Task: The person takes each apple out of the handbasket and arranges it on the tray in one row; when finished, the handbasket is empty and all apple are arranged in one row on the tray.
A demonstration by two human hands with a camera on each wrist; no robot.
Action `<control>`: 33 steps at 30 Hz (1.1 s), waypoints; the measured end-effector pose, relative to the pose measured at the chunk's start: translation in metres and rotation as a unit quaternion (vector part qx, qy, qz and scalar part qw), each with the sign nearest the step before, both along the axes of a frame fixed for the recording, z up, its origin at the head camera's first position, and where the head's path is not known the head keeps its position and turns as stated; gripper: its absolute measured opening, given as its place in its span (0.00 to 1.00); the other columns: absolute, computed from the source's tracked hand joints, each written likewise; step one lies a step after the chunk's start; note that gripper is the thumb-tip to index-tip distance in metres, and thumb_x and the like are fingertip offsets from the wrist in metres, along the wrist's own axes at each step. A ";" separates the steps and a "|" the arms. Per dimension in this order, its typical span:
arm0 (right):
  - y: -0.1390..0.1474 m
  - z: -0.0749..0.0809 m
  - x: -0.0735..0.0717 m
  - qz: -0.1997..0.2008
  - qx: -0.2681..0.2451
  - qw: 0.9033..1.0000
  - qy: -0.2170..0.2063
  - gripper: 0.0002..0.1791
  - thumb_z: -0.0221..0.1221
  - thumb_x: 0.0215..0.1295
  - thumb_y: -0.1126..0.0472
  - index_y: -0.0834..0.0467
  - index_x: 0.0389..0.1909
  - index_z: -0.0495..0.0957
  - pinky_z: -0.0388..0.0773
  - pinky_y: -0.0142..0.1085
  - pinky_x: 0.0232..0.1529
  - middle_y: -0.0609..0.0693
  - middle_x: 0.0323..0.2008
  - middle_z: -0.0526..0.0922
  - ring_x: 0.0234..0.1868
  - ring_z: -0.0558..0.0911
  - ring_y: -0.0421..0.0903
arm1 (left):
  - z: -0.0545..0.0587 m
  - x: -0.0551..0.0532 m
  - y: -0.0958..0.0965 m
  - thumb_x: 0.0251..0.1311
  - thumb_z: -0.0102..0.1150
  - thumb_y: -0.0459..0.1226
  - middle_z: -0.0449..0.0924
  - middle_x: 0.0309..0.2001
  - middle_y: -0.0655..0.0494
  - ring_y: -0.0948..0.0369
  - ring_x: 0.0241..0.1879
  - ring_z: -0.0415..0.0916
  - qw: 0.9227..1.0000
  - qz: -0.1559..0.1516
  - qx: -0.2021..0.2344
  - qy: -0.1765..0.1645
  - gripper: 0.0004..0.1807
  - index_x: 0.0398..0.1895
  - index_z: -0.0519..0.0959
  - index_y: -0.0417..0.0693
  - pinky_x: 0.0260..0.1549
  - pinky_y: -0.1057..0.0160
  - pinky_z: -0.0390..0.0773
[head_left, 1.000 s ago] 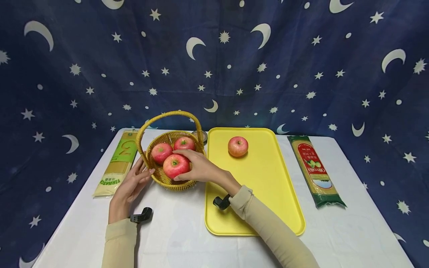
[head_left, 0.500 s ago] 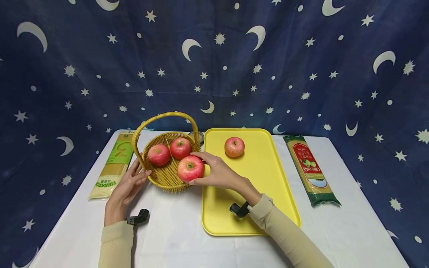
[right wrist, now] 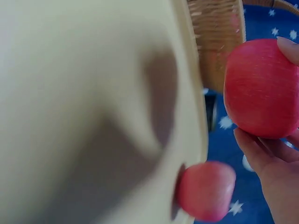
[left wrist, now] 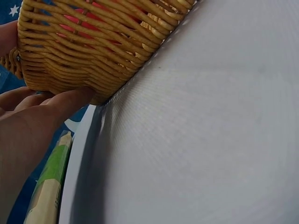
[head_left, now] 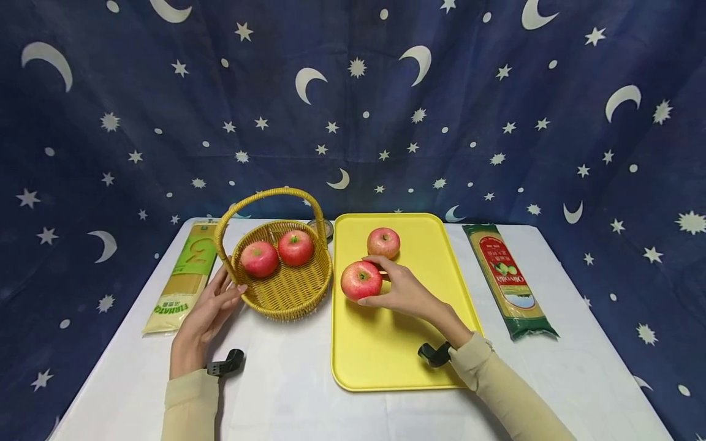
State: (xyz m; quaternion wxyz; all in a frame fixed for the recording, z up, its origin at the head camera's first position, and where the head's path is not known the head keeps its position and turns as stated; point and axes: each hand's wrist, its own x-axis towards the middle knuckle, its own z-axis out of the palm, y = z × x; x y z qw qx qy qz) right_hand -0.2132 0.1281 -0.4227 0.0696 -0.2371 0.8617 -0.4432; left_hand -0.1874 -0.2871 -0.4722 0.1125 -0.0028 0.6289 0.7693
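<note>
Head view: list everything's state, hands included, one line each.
Basket: standing, two apples inside
Tray: flat, one apple on it
Held apple: raised over tray
Right hand: gripping that apple
Left hand: touching the basket
Left packet: lying flat
Right packet: lying flat
Round thing: partly hidden

The right fingers (head_left: 382, 263) curl in a grip; the left fingers (left wrist: 70, 101) extend.

Right hand (head_left: 405, 293): fingers around a red apple (head_left: 361, 281), held over yellow tray (head_left: 380, 358). Second apple (head_left: 383, 243) on tray, farther back. Left hand (head_left: 205, 312) touching side of wicker basket (head_left: 284, 312); two apples (head_left: 260, 260) inside. Green-labelled packet (head_left: 190, 263) left, red-labelled packet (head_left: 507, 278) right. White surface (head_left: 287, 392), starry blue cloth (head_left: 375, 165) behind.
</note>
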 end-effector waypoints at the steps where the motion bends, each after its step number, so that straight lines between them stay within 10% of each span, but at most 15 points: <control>1: 0.004 -0.002 -0.001 -0.005 0.002 1.000 -0.003 0.45 0.78 0.53 0.51 0.56 0.71 0.68 0.77 0.52 0.67 0.55 0.65 0.78 0.64 0.80 0.56 | 0.000 0.000 0.000 0.73 0.54 0.29 0.24 0.85 0.52 0.49 0.83 0.30 1.000 0.000 -0.002 0.002 0.51 0.84 0.30 0.61 0.67 0.70 0.67; 15: 0.042 -0.027 -0.027 -0.098 0.002 0.994 -0.047 0.48 0.78 0.52 0.49 0.57 0.72 0.66 0.78 0.52 0.65 0.58 0.66 0.76 0.65 0.77 0.58 | 0.001 -0.001 -0.001 0.72 0.54 0.29 0.24 0.85 0.52 0.49 0.83 0.30 1.000 0.003 0.007 -0.001 0.52 0.84 0.30 0.59 0.62 0.73 0.73; 33: 0.050 -0.037 -0.040 -0.098 0.017 0.994 -0.043 0.48 0.78 0.53 0.48 0.61 0.71 0.66 0.79 0.53 0.64 0.61 0.65 0.76 0.63 0.79 0.60 | -0.001 0.000 -0.001 0.72 0.54 0.28 0.24 0.85 0.52 0.48 0.83 0.29 1.000 -0.002 0.012 0.006 0.52 0.85 0.31 0.59 0.60 0.75 0.74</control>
